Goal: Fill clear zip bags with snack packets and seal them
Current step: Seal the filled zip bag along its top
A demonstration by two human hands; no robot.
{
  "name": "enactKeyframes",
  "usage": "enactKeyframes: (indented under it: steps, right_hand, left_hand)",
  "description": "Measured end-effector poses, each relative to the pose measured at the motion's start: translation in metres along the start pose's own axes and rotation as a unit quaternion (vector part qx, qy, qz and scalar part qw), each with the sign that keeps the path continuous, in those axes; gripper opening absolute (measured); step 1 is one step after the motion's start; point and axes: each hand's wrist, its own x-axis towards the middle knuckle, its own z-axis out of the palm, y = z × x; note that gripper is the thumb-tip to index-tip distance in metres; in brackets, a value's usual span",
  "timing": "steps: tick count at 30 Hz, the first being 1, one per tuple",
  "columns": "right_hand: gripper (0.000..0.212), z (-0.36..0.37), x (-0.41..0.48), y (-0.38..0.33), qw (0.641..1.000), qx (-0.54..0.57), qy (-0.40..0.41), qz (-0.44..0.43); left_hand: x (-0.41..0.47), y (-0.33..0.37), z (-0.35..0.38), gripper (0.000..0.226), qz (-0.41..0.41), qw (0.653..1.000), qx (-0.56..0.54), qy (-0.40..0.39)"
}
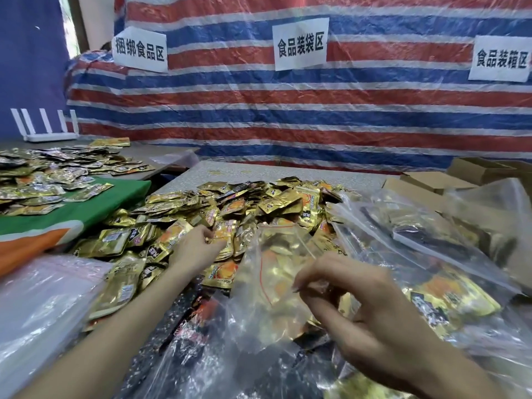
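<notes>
Hundreds of gold foil snack packets [247, 208] heap mid-table. The left hand [198, 246] pinches one packet there; the right hand [365, 306] pinches the clear zip bag [276, 272] by its mouth near the front edge. Slack film could fold shut, blocking entry.

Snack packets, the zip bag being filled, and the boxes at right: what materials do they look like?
Snack packets: likely metallised foil film, glossy gold, creased with sharp glints.
Zip bag: thin clear plastic film, shiny and wrinkled, contents visible, red zip line.
Boxes: probably plain brown cardboard, matte, folded flaps.
</notes>
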Motion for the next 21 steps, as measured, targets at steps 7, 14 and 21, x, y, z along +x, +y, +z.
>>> enactKeyframes:
  steps: [7,14,21]
  right_hand:
    - [0.009,0.003,0.005,-0.005,0.999,0.001,-0.025,-0.029]
    - [0.008,-0.004,0.007,-0.006,0.999,-0.008,-0.054,0.0]
    - [0.016,-0.014,0.045,-0.004,0.985,-0.07,-0.142,0.067]
  left_hand:
    - [0.024,0.01,0.043,0.033,-0.089,0.978,0.186,0.033]
    - [0.03,0.008,0.028,0.039,-0.135,0.981,-0.029,0.133]
    - [0.017,0.051,-0.067,0.037,0.002,0.95,-0.282,0.132]
